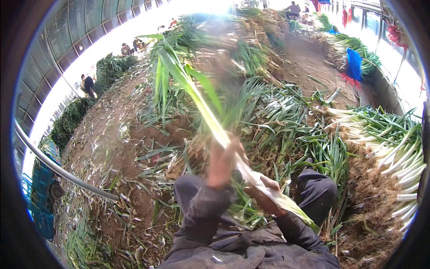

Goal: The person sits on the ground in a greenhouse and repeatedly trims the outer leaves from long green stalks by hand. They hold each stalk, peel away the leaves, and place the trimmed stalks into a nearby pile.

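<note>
My left hand [223,161], blurred, is closed around the pale stalk of a long green onion [205,104]. Its green leaves stretch away from me toward the upper left. Below that hand, my right hand [267,195] grips a whitish outer leaf [258,183] that trails over my right wrist and ends in a green tip. Whether this leaf is still joined to the stalk cannot be told. Between and beyond my bent knees lies a heap of green onions [275,117] with leaves and roots showing. The root end of the held onion is hidden.
At right lies a row of white-stalked onions [403,164], roots toward me. A metal pole [67,169] crosses the left side near blue crates [40,201]. Leaf scraps litter the soil [111,134]. Onion stacks [201,37] rise ahead. A person [88,85] stands far left; others are farther back.
</note>
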Tool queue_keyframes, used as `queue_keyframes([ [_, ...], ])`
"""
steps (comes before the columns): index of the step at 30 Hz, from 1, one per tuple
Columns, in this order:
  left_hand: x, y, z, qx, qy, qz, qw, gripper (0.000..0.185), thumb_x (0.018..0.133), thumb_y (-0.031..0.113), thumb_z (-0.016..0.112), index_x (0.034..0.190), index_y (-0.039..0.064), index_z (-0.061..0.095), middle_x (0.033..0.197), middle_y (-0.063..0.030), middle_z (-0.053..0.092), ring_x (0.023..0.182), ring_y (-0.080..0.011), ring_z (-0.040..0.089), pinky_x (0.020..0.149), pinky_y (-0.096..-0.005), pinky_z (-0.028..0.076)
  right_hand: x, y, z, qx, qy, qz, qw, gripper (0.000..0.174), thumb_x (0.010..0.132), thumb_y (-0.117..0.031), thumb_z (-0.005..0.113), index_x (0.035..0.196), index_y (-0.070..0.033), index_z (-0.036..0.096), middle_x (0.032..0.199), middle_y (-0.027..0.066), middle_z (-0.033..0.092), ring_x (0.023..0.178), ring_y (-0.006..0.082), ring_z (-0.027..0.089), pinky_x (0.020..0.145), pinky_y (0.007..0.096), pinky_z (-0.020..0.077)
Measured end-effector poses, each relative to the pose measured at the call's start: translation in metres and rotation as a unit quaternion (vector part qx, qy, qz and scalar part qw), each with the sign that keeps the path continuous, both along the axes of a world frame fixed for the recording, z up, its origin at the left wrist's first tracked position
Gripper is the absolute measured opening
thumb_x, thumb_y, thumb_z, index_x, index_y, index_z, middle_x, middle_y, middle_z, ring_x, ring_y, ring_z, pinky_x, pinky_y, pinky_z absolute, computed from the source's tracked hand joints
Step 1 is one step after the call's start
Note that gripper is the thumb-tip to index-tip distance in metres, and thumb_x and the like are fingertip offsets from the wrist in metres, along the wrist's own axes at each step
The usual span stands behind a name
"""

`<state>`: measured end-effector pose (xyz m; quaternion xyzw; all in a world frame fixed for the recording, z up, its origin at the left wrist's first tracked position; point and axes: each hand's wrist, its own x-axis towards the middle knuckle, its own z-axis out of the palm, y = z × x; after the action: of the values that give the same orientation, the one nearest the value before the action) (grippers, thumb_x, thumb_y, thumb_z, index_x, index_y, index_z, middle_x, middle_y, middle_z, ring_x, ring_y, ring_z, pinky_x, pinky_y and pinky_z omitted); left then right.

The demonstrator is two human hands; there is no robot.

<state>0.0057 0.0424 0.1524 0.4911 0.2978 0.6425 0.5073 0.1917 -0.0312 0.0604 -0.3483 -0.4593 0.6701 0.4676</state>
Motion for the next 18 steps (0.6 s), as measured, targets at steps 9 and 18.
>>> queue_keyframes([
  [9, -0.014, -0.047, -0.029, -0.075, 0.203, -0.034, 0.976, 0.028, 0.112, 0.027, 0.068, 0.094, 0.005, 0.070, 0.075, 0.0022, 0.064, 0.063, -0.0070, 0.058, 0.055, -0.0259, 0.045, 0.030, 0.002, 0.026, 0.046, -0.048, 0.067, 0.996, 0.041, 0.094, -0.018, 0.082, 0.130, 0.000, 0.072, 0.116, 0.0056, 0.076, 0.105, 0.0137, 0.069, 0.092, 0.0304, 0.0562],
  [18, -0.034, -0.080, -0.077, -0.216, 0.181, -0.241, 0.929, 0.027, 0.112, 0.025, 0.066, 0.107, 0.001, 0.075, 0.090, -0.0045, 0.075, 0.084, -0.0121, 0.069, 0.078, -0.0287, 0.056, 0.038, -0.002, 0.043, 0.090, -0.042, 0.087, 0.991, 0.051, 0.091, -0.021, 0.083, 0.135, 0.001, 0.069, 0.111, 0.0062, 0.076, 0.099, 0.0129, 0.069, 0.087, 0.0303, 0.0563],
])
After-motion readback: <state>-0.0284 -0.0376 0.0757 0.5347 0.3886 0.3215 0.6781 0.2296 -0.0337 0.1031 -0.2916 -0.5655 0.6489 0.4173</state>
